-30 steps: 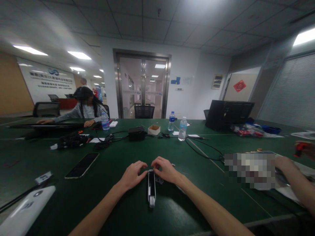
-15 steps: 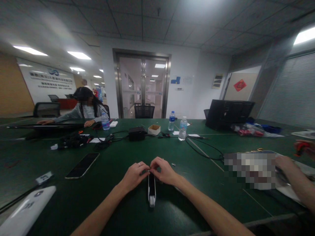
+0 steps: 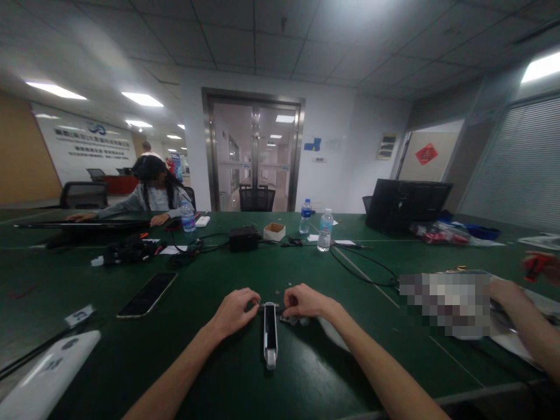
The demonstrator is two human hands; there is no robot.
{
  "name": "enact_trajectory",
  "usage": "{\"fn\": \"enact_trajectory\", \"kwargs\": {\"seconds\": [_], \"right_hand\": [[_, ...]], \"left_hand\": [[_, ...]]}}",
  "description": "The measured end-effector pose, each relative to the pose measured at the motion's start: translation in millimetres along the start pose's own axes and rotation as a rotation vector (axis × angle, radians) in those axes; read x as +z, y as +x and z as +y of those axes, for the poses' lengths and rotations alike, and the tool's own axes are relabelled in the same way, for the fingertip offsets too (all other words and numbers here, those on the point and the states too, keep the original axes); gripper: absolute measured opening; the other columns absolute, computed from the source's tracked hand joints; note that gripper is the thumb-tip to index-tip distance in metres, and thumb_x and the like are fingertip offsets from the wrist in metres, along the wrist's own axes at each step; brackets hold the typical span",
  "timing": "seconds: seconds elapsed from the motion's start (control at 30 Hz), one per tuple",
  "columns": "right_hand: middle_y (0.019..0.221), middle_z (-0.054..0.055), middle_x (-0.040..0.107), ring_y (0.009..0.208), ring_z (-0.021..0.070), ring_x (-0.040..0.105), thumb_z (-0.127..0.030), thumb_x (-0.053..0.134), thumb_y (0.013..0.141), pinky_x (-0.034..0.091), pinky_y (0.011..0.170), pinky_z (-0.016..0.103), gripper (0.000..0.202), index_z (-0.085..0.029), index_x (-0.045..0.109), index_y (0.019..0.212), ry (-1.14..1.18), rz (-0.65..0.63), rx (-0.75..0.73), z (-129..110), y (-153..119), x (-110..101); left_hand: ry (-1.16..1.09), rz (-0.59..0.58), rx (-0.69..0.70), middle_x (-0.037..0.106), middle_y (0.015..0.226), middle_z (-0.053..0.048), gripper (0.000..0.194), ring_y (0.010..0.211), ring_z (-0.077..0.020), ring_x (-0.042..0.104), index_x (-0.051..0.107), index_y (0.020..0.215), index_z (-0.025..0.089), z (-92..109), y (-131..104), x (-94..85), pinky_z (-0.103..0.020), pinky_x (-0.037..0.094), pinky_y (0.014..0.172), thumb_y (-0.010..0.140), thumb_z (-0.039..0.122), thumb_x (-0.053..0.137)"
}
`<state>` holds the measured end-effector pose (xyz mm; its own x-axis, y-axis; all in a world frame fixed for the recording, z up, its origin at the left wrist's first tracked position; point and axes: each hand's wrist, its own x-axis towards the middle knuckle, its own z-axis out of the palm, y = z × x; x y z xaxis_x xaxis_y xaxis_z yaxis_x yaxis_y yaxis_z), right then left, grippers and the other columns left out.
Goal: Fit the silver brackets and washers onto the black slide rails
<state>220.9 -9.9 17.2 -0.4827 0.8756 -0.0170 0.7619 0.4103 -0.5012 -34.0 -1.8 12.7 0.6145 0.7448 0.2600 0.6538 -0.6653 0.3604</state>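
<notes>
A narrow white-edged piece with a dark middle (image 3: 270, 332) lies lengthwise on the green table (image 3: 196, 361) in front of me. Its far end has a small crosswise part sticking out on both sides. To the left of that end, my left hand (image 3: 236, 308) is closed in a pinch at the tip of the crosswise part; what the fingertips hold is too small to name. My right hand (image 3: 306, 302) is closed on the other side, fingertips turned down and their contents hidden. Small metallic parts (image 3: 294, 319) lie under and beside it. Tiny rings (image 3: 277, 292) sit just beyond.
A phone (image 3: 147, 295) and a white device (image 3: 52, 373) lie to my left. Further back are a black box (image 3: 244, 238), a small open carton (image 3: 274, 232), cables and water bottles (image 3: 325, 231). At the right edge a co-worker's hand (image 3: 510, 294) reaches in. Another person sits across the table.
My hands have moved apart from above the piece's far end, left hand leftward and right hand rightward. The far end and the small metallic parts beside it now show.
</notes>
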Motion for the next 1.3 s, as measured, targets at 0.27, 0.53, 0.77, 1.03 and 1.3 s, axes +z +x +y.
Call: {"fn": "enact_trajectory", "kwargs": {"seconds": [0.27,0.53,0.77,1.03,1.3], "right_hand": [[0.077,-0.001,0.066,0.065,0.0104,0.059,-0.021,0.071,0.068,0.041,0.056,0.019,0.015,-0.019,0.067,0.082,0.018,-0.082,0.09,21,-10,-15],[0.084,0.003,0.063,0.074,0.0135,0.058,-0.024,0.059,0.08,0.044,0.068,0.024,0.011,-0.017,0.065,0.088,-0.085,0.173,-0.108,-6,-3,2],[0.085,0.003,0.063,0.079,0.016,0.057,-0.025,0.057,0.086,0.043,0.074,0.027,0.011,-0.018,0.066,0.087,-0.153,0.175,-0.148,-9,5,14],[0.084,0.004,0.064,0.077,0.0164,0.057,-0.033,0.052,0.091,0.042,0.07,0.027,0.021,-0.018,0.067,0.087,-0.191,0.137,-0.12,-4,6,15],[0.088,0.004,0.064,0.082,0.0169,0.059,-0.032,0.051,0.093,0.043,0.075,0.029,0.021,-0.018,0.066,0.088,-0.15,0.152,-0.154,-2,8,19]], "left_hand": [[-0.012,-0.045,-0.031,0.063,0.099,-0.003,0.023,0.084,-0.0178,0.056,0.063,0.101,0.021,-2,-1,0.5,-0.031,0.044,0.08,0.087,0.031,0.048],[0.018,-0.027,0.007,0.061,0.094,-0.003,0.021,0.083,-0.018,0.056,0.063,0.097,0.02,-7,1,6.4,-0.029,0.043,0.074,0.086,0.03,0.048],[0.007,-0.04,-0.009,0.062,0.095,-0.003,0.019,0.083,-0.018,0.057,0.063,0.098,0.021,-6,1,4.2,-0.03,0.043,0.075,0.086,0.029,0.05],[-0.022,-0.041,-0.021,0.064,0.092,-0.002,0.019,0.082,-0.018,0.057,0.064,0.098,0.022,-7,1,5.1,-0.029,0.043,0.076,0.085,0.028,0.052],[-0.072,-0.081,-0.055,0.065,0.093,-0.002,0.025,0.08,-0.0171,0.057,0.065,0.101,0.021,-7,1,5.9,-0.028,0.044,0.075,0.088,0.035,0.05]]}}
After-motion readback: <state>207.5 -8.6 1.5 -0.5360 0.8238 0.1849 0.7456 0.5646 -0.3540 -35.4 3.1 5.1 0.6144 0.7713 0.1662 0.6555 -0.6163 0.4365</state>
